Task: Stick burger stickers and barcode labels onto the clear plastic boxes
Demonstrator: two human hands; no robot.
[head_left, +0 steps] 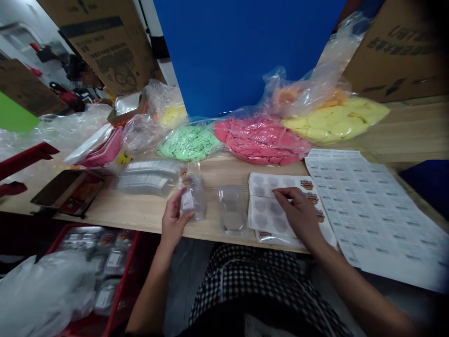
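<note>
My left hand (176, 217) grips the near-left side of a clear plastic box (196, 201), which carries a white label and round coloured stickers. Over the sheets of round stickers (270, 213), my right hand (298, 210) is closed in a pinch. Whatever sits between its fingertips is too small to make out. Several printed burger-like stickers remain along the right side of these sheets; the other spots are greyish circles. Between my hands an open clear plastic tray (232, 210) lies on the table. Right of the sticker sheets are large sheets of white labels (375, 206).
Bags of green (191, 142), pink (259, 138) and yellow pieces (336, 121) line the back, before a blue panel (245, 51). Stacked clear plastic (149, 178) lies left. A red crate (119, 290) with labelled boxes stands below the table edge. Another person is at the far left.
</note>
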